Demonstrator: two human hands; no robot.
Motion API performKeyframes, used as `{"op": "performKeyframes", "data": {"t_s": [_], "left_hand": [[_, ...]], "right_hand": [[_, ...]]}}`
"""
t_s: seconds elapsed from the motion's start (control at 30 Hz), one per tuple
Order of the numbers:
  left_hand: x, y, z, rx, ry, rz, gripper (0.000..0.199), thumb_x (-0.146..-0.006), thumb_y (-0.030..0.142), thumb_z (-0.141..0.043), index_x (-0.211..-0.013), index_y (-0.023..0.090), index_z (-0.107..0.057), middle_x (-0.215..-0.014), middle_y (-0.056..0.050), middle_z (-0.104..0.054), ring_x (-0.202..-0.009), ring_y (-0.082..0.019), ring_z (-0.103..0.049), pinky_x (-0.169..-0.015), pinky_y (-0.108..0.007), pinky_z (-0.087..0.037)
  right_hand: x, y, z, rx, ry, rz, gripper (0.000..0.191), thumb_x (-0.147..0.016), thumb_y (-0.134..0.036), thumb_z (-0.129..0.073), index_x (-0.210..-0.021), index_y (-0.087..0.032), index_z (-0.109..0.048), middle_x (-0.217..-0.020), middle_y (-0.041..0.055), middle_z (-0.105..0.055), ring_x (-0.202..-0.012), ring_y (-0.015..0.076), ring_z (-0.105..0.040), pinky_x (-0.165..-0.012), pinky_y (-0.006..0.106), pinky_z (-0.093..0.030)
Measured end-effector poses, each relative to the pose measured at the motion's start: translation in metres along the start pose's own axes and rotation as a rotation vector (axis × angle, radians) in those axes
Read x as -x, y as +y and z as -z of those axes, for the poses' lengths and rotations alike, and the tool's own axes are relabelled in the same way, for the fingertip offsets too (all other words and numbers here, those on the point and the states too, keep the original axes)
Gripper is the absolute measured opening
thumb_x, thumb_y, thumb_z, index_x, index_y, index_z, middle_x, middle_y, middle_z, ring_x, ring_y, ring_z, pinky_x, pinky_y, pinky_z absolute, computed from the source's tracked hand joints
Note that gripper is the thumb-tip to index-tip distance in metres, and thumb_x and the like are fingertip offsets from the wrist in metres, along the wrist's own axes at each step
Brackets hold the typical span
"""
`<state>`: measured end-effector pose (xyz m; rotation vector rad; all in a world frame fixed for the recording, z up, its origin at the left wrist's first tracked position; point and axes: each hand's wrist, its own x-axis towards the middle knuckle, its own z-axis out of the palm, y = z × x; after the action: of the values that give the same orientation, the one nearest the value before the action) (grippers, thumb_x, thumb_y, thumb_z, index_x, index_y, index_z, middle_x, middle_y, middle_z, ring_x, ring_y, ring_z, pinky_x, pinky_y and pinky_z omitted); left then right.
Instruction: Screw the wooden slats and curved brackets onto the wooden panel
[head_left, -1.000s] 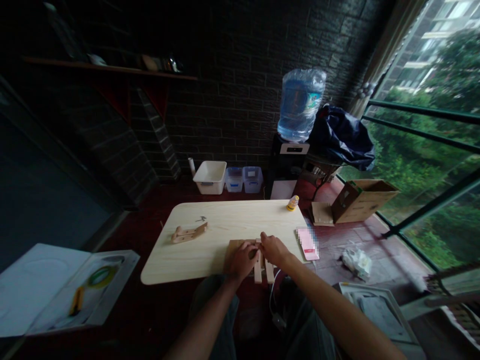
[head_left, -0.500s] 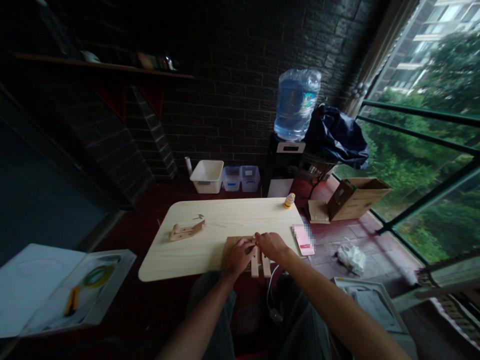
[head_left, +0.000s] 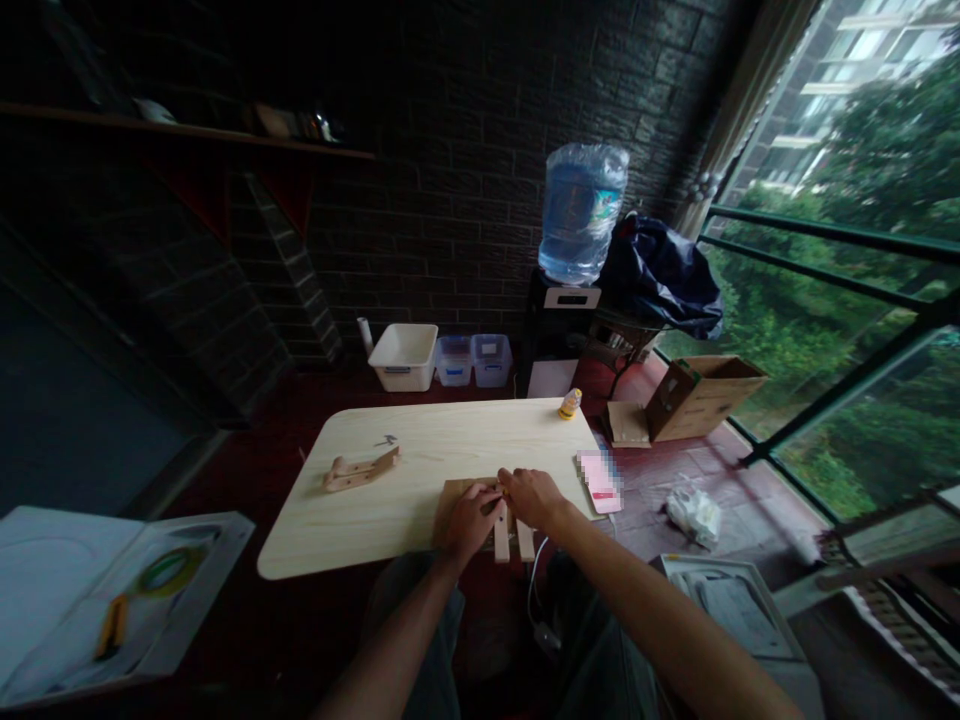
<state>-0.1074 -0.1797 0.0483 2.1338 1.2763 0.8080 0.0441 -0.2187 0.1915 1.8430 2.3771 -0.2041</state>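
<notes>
At the front edge of a pale wooden table (head_left: 420, 435), my left hand (head_left: 470, 520) and my right hand (head_left: 527, 495) meet with fingers closed over the top of a wooden piece with two slats (head_left: 502, 537). The slats stick out past the table edge toward me. What the fingertips pinch is too small and covered to name. A brown board or sheet (head_left: 452, 495) lies under my left hand. Further left on the table rests another wooden assembly (head_left: 362, 470), with small dark metal pieces (head_left: 385, 441) behind it.
A small yellow-capped bottle (head_left: 570, 404) stands at the table's back right; a pink item (head_left: 598, 480) lies at the right edge. Bins (head_left: 405, 360) and a water dispenser (head_left: 574, 297) stand behind. An open white case (head_left: 187, 610) is at left, a grey one (head_left: 731, 605) at right.
The whole view has shifted slightly, so the table and room appear further left. Both hands remain together over the slatted wooden piece, with only small finger movement.
</notes>
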Motion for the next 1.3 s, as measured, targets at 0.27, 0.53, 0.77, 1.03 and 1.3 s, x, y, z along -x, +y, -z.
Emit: {"op": "performKeyframes", "data": {"t_s": [0.27, 0.53, 0.77, 1.03, 1.3], "left_hand": [[0.000, 0.000, -0.001, -0.002, 0.001, 0.007, 0.015, -0.089, 0.023, -0.068, -0.098, 0.025, -0.079, -0.113, -0.004, -0.071, -0.100, -0.017, -0.068, -0.096, -0.029, -0.053], [0.003, 0.019, 0.016, -0.010, -0.034, 0.021, 0.015, -0.088, 0.023, -0.069, -0.099, 0.026, -0.079, -0.112, -0.003, -0.072, -0.095, -0.016, -0.069, -0.092, -0.028, -0.053], [0.003, 0.020, 0.015, -0.017, -0.016, 0.038, 0.016, -0.091, 0.027, -0.066, -0.100, 0.026, -0.079, -0.113, -0.003, -0.071, -0.098, -0.017, -0.068, -0.096, -0.030, -0.053], [0.003, 0.009, 0.008, 0.011, -0.029, 0.001, 0.017, -0.091, 0.024, -0.065, -0.101, 0.026, -0.078, -0.110, -0.002, -0.070, -0.100, -0.016, -0.067, -0.098, -0.030, -0.053], [0.003, 0.005, 0.003, 0.004, -0.024, -0.005, 0.018, -0.092, 0.025, -0.065, -0.104, 0.026, -0.078, -0.112, -0.003, -0.069, -0.100, -0.015, -0.066, -0.098, -0.030, -0.053]], "right_hand": [[-0.016, -0.002, -0.005, -0.025, -0.003, -0.016, 0.025, -0.102, -0.022, -0.045, -0.123, -0.014, -0.055, -0.114, 0.0163, -0.073, -0.102, 0.0263, -0.073, -0.080, 0.033, -0.055], [-0.011, -0.001, 0.003, -0.020, -0.029, -0.083, 0.031, -0.099, -0.028, -0.051, -0.127, -0.014, -0.055, -0.112, 0.0185, -0.073, -0.103, 0.0275, -0.073, -0.080, 0.034, -0.056], [-0.006, 0.006, 0.008, 0.070, -0.050, 0.065, 0.027, -0.096, -0.015, -0.050, -0.121, -0.017, -0.059, -0.114, 0.0168, -0.073, -0.102, 0.0257, -0.073, -0.081, 0.034, -0.056], [-0.013, 0.001, 0.000, 0.024, -0.024, -0.020, 0.026, -0.101, -0.026, -0.047, -0.121, -0.013, -0.058, -0.112, 0.0196, -0.073, -0.101, 0.0267, -0.073, -0.080, 0.033, -0.057], [-0.003, 0.003, 0.011, 0.024, -0.040, 0.030, 0.029, -0.100, -0.025, -0.048, -0.127, -0.018, -0.056, -0.114, 0.0157, -0.073, -0.101, 0.0263, -0.073, -0.079, 0.033, -0.055]]}}
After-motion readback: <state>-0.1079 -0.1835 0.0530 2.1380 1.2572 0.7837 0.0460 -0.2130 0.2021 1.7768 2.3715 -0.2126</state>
